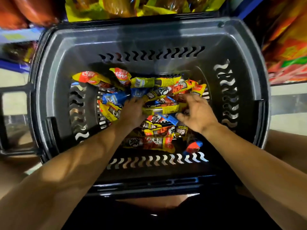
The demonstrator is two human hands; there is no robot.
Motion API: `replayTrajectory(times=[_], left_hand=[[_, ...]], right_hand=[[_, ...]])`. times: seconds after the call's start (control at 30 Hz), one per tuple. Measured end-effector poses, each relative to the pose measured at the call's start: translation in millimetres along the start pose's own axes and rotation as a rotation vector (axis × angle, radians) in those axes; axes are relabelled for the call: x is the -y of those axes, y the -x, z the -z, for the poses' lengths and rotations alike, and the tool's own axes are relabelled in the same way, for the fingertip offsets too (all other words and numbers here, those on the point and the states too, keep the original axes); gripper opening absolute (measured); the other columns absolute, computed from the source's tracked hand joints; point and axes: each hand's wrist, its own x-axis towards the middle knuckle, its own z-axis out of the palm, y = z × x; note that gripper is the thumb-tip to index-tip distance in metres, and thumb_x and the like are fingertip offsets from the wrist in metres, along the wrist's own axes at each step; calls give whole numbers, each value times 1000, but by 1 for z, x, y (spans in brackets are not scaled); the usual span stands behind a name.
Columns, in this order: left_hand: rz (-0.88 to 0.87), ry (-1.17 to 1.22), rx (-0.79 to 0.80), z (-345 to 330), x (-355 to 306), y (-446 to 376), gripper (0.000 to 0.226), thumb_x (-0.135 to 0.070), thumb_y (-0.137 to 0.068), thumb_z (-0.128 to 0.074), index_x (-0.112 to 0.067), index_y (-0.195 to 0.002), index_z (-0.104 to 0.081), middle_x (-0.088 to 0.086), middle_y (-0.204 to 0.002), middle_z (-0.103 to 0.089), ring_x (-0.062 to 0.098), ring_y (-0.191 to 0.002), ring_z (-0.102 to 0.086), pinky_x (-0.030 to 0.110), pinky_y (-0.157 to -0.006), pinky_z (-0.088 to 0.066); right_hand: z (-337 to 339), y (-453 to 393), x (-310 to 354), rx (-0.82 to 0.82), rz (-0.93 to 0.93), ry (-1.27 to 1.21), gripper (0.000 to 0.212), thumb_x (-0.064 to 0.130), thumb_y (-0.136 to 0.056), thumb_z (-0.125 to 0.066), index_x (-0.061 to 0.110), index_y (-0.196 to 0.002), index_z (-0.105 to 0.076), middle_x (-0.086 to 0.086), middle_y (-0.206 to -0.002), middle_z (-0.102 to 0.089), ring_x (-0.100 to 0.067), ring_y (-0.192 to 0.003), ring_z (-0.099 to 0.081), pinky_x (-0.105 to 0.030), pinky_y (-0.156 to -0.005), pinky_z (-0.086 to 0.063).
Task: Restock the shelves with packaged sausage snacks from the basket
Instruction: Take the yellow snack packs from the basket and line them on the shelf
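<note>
A dark grey plastic basket (149,39) fills the view below me. Its bottom holds several sausage snack packs (149,143) in yellow, red and blue wrappers, lying in a loose heap. Both my hands reach into the heap. My left hand (132,112) lies palm down on the packs at the middle left, its fingertips hidden among the blue and yellow packs. My right hand (196,112) is at the middle right, with curled fingers and thumb closing round a long yellow pack (164,109) that lies crosswise between the hands.
Yellow snack bags (126,7) sit on a shelf just beyond the basket's far rim. Red and orange packaged goods (287,52) line the shelves at right, and more red packs (25,12) at upper left. A basket handle (15,120) sticks out on the left.
</note>
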Motion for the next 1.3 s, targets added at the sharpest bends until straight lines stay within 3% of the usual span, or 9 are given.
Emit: replayTrajectory(times=[0.17,0.23,0.37,0.63,0.8,1.0,1.1,1.23,1.3], left_hand=[[-59,196,-172,50,7,51,36,-25,-83,-73,-9,-110,-55,3,-91,-57,25,-86,-57,28,-63,-28],[-62,213,-285,66,5,71,38,-22,-80,-76,-8,-109,-57,6,-95,-61,24,-87,-57,30,-67,-35],[-102,160,-472,79,0,94,40,-14,-74,-77,-8,-108,-58,11,-104,-61,30,-98,-56,31,-84,-39],[-49,394,-591,73,3,110,41,-12,-75,-73,-17,-114,-64,9,-135,-45,25,-128,-44,28,-110,-33],[-38,391,-415,82,7,121,59,-24,-78,-77,-19,-132,-55,2,-133,-54,15,-122,-49,16,-98,-32],[-117,390,234,79,14,126,44,-33,-85,-72,-22,-126,-59,-10,-117,-63,8,-108,-57,15,-84,-40],[-12,662,201,73,19,126,31,-21,-89,-69,-14,-119,-62,1,-111,-70,16,-100,-66,24,-86,-51],[218,1133,107,74,28,126,20,-4,-92,-60,-5,-112,-62,6,-97,-70,13,-81,-68,26,-61,-58],[320,1251,93,71,27,121,19,-5,-94,-58,-7,-113,-62,10,-106,-70,20,-89,-68,37,-74,-61]], right_hand=[[28,-5,15,-36,-306,-580,42,43,-90,-64,21,-126,-59,0,-119,-62,-23,-110,-59,-33,-96,-45],[35,0,25,64,-342,-831,29,50,-90,-61,27,-107,-63,1,-115,-68,-22,-99,-67,-37,-88,-53],[37,16,37,220,-381,-1325,38,55,-94,-55,25,-116,-64,-4,-108,-73,-23,-86,-76,-31,-68,-61],[31,34,31,112,-256,-1388,8,15,-97,-59,18,-104,-60,-5,-102,-75,-16,-80,-75,-23,-69,-60],[41,37,25,102,-87,-1271,17,11,-96,-57,23,-104,-67,3,-91,-74,-11,-79,-71,-21,-69,-53],[48,20,37,190,24,-1208,23,7,-95,-57,23,-108,-68,5,-89,-76,-11,-80,-70,-26,-78,-55],[41,8,43,190,-39,-1299,17,15,-97,-58,27,-105,-67,3,-91,-76,-14,-81,-72,-28,-79,-59],[12,-12,33,143,-316,-1301,14,31,-96,-62,24,-108,-64,-2,-119,-70,-20,-96,-70,-33,-79,-57],[-8,-21,30,177,-442,-1248,22,35,-94,-65,21,-111,-63,-6,-121,-68,-19,-96,-70,-33,-79,-58]])
